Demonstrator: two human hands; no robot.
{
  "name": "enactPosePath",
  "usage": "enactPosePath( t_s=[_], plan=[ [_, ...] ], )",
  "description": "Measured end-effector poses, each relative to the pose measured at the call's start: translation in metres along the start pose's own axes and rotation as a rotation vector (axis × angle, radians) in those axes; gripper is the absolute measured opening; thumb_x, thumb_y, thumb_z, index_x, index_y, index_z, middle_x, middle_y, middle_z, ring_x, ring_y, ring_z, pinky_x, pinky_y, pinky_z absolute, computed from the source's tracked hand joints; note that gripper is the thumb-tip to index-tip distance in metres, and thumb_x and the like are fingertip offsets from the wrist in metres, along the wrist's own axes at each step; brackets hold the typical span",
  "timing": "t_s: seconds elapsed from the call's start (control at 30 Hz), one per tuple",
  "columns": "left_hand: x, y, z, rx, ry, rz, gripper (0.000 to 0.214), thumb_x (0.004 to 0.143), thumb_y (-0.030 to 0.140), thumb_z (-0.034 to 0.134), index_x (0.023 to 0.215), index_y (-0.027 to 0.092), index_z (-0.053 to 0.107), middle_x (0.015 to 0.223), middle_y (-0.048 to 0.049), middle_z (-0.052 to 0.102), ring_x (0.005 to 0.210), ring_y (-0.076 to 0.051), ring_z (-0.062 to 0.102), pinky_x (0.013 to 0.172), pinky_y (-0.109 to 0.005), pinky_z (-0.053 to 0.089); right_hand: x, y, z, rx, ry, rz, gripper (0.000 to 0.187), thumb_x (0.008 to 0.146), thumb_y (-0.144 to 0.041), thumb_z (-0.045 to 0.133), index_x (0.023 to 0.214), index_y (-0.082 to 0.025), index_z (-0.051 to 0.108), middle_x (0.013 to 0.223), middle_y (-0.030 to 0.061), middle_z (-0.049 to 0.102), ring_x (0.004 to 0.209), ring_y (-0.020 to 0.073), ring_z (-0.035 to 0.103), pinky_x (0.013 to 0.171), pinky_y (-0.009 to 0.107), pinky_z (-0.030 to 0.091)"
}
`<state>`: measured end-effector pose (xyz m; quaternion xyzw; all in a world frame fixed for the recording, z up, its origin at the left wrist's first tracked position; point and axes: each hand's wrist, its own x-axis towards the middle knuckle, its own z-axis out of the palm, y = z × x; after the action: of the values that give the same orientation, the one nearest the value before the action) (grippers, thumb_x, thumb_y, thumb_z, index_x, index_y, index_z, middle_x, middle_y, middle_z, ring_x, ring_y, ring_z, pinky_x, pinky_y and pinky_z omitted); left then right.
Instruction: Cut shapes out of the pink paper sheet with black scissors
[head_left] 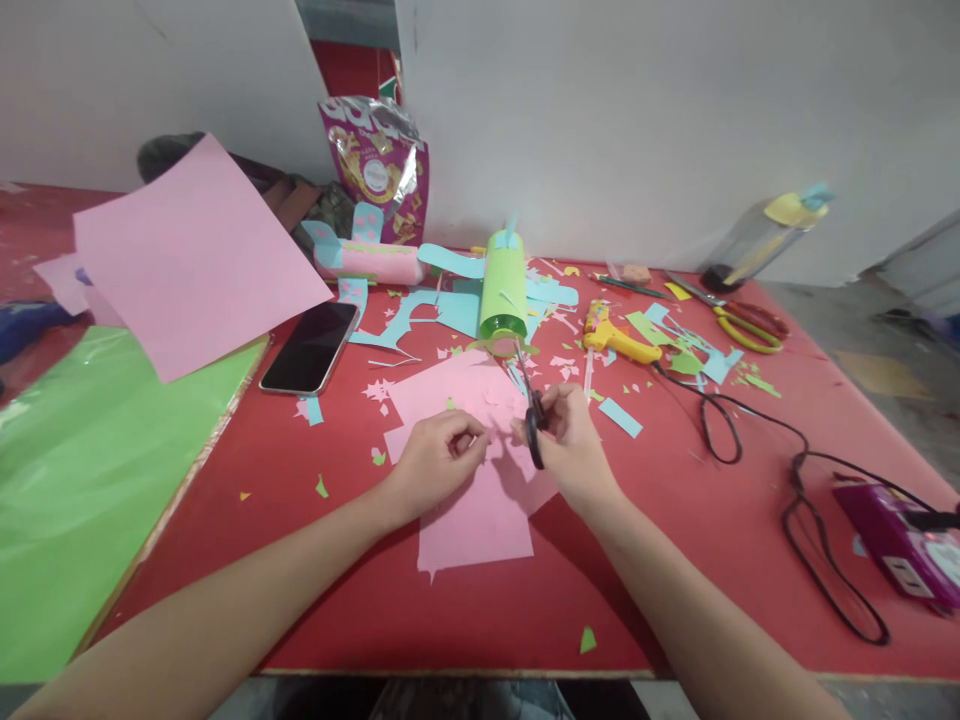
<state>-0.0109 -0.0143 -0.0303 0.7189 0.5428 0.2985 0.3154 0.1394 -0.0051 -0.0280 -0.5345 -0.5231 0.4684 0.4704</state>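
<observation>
My right hand [571, 440] is closed around the black handles of a pair of scissors [529, 405], blades pointing away toward a green paper-covered cylinder [503, 287]. My left hand [437, 455] is pinched shut on a small pink paper piece [491, 432] right beside the scissors. Both hands hover over a pink sheet [472, 500] lying on the red table [675, 560], with paper scraps scattered around.
A phone [310, 347] lies left of centre, under a large pink sheet [187, 255]. Green sheets [82, 470] cover the left side. A yellow glue gun [611, 335] with black cord [795, 480], yellow-handled scissors [739, 322], a purple power strip [904, 545], bottle [765, 235] and snack bag [379, 165] stand farther off.
</observation>
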Motion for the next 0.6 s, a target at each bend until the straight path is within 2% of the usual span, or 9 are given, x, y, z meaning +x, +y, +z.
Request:
enactPosePath(
  t_s=[0.1,0.2,0.33,0.43,0.6],
  plan=[
    [0.001,-0.003,0.0,0.009,0.005,0.022,0.016,0.071,0.016,0.042,0.06,0.015,0.053,0.058,-0.0012,0.055,0.054,-0.01,0.045,0.053,-0.021,0.036,0.002,-0.005,-0.005,-0.051,0.009,0.007,0.028,0.063,-0.014,0.058,0.072,-0.024,0.033,0.063,-0.0064,0.037,0.055,0.0103,0.04,0.052,0.024,0.034],
    [0.002,-0.008,-0.002,0.061,0.005,0.053,0.018,0.073,0.016,0.041,0.061,0.015,0.053,0.06,-0.0011,0.055,0.056,-0.01,0.047,0.055,-0.021,0.036,-0.005,-0.009,-0.009,-0.085,-0.02,-0.024,0.036,0.059,-0.011,0.06,0.074,-0.024,0.031,0.066,-0.0062,0.038,0.057,0.0106,0.041,0.054,0.025,0.035],
    [0.007,-0.015,-0.008,0.18,0.013,0.065,0.019,0.072,0.016,0.04,0.057,0.015,0.051,0.054,0.0012,0.05,0.052,-0.01,0.044,0.053,-0.02,0.035,-0.027,-0.007,-0.01,-0.171,-0.177,-0.071,0.039,0.058,-0.004,0.056,0.08,-0.025,0.031,0.071,-0.0045,0.043,0.062,0.0118,0.045,0.059,0.026,0.037],
    [0.012,-0.021,-0.017,0.226,0.045,0.04,0.017,0.07,0.017,0.041,0.056,0.016,0.05,0.054,0.0009,0.048,0.051,-0.01,0.042,0.051,-0.02,0.033,-0.044,-0.004,-0.01,-0.26,-0.332,-0.071,0.034,0.06,-0.005,0.053,0.081,-0.024,0.034,0.074,-0.0019,0.046,0.067,0.0138,0.048,0.062,0.028,0.039],
    [0.018,-0.037,-0.041,0.313,0.056,-0.006,0.015,0.068,0.019,0.042,0.055,0.017,0.048,0.056,-0.0004,0.05,0.052,-0.012,0.043,0.051,-0.022,0.032,-0.057,0.0,-0.01,-0.444,-0.382,-0.107,0.036,0.057,-0.002,0.049,0.084,-0.023,0.037,0.083,0.0025,0.05,0.072,0.0164,0.048,0.064,0.03,0.04]
  ],
)
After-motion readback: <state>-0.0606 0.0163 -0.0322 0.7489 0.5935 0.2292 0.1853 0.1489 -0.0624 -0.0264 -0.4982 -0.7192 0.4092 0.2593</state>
